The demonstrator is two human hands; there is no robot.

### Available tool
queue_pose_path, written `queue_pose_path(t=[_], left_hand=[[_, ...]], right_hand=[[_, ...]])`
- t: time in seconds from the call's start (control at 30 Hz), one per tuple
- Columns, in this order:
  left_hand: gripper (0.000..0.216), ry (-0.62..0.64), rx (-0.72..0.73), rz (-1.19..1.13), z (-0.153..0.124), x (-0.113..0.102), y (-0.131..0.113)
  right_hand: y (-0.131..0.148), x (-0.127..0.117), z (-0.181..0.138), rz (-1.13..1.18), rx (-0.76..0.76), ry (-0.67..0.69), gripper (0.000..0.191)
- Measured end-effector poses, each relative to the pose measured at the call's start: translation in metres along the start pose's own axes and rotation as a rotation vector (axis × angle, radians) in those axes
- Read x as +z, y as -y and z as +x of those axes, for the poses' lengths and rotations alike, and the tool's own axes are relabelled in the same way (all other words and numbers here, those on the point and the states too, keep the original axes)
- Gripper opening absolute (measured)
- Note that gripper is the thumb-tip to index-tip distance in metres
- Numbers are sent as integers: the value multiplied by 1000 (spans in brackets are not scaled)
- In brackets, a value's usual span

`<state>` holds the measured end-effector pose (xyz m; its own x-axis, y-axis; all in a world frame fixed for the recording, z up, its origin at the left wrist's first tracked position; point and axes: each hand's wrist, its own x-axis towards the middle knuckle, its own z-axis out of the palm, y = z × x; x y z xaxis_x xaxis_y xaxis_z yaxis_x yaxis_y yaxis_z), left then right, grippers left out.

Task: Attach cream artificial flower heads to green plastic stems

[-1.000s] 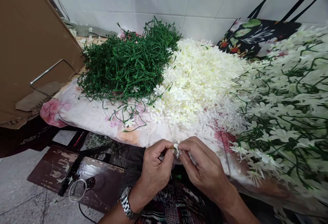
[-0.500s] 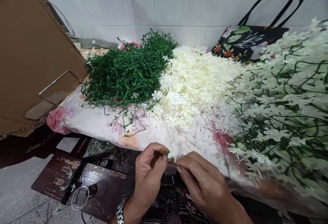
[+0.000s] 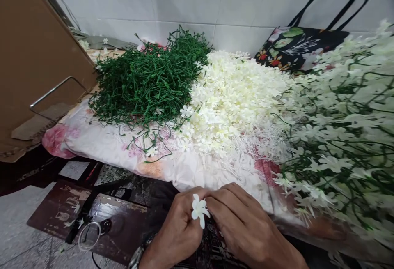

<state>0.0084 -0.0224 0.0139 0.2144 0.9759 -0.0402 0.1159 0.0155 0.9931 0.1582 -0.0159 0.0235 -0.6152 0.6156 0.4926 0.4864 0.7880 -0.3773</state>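
Likely for steadiness, our left hand point(image 3: 181, 224) grips a flower point(image 3: 200, 210) against our right hand point(image 3: 246, 224), whose hold is hidden.

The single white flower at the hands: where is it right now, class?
In the head view, the white flower is low and central, at the thumb side of the left hand, with the right hand beside it on the right.
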Motion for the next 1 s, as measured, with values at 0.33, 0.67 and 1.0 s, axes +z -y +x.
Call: queue_pose_path(t=[0.33, 0.67, 1.0], left_hand=[[15, -535, 51, 220, 2, -40, 4], [36, -664, 65, 1088, 25, -84, 19], [35, -730, 245, 762, 26, -91, 26]], right_hand=[[-54, -3, -15, -370, 47, 11, 25], [-69, 10, -26, -459, 37, 48, 26], [-65, 7, -19, -386, 106, 10, 23]])
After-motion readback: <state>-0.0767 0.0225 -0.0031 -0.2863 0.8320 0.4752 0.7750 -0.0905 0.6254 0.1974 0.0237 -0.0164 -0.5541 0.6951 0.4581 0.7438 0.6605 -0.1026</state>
